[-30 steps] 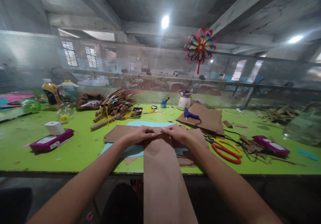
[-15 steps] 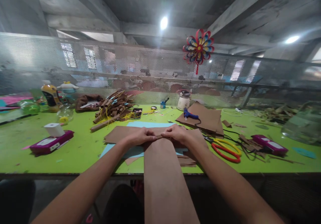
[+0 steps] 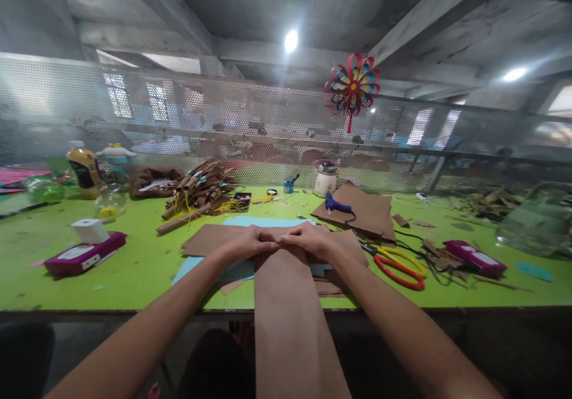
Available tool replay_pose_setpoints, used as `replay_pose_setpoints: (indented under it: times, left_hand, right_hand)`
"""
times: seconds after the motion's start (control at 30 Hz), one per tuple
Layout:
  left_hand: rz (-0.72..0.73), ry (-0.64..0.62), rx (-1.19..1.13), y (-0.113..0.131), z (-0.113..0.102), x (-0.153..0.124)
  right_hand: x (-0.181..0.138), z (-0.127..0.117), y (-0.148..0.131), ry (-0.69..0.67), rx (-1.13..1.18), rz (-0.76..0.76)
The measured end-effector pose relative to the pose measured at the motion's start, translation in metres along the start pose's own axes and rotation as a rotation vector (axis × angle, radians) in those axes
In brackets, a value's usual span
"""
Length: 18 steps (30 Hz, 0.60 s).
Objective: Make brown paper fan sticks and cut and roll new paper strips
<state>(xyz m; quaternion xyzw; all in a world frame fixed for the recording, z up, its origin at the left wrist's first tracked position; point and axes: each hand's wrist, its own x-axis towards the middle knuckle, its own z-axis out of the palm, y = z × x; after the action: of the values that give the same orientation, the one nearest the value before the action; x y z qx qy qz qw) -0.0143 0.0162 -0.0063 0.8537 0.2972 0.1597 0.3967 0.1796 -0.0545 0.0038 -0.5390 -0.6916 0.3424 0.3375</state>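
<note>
A long brown paper strip (image 3: 288,321) runs from my lap up onto the green table (image 3: 134,268). My left hand (image 3: 247,243) and my right hand (image 3: 310,239) meet at its far end, fingers curled and pinching the rolled edge of the strip. Under them lie more brown sheets (image 3: 210,238) and a light blue sheet (image 3: 196,263).
Red-and-yellow scissors (image 3: 397,267) lie right of my right hand. A blue glue gun (image 3: 336,204) rests on a brown paper stack (image 3: 366,211). Rolled paper sticks (image 3: 196,193) are piled behind. A magenta box (image 3: 83,255) sits left, another (image 3: 476,257) right. A mesh screen (image 3: 268,131) closes the back.
My hands have drawn closer together on the strip's end, and the camera view has shifted slightly. Nothing else has moved.
</note>
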Motion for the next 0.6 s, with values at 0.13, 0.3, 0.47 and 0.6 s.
replay_pose_setpoints:
  times: [0.13, 0.3, 0.47, 0.6]
  left_hand:
    - [-0.014, 0.013, 0.003, -0.002, 0.001, 0.001]
    - [-0.033, -0.006, 0.087, 0.005, -0.005, -0.004]
    - [-0.019, -0.005, 0.158, 0.008, -0.009, -0.008]
    - [0.003, 0.012, 0.168, 0.006, -0.008, -0.007]
  right_hand:
    - [0.001, 0.004, 0.002, 0.065, 0.007, 0.028]
    - [0.001, 0.004, 0.002, 0.087, -0.063, 0.001]
    - [-0.005, -0.003, -0.01, 0.067, -0.196, -0.021]
    - [-0.009, -0.008, -0.014, -0.003, -0.24, -0.049]
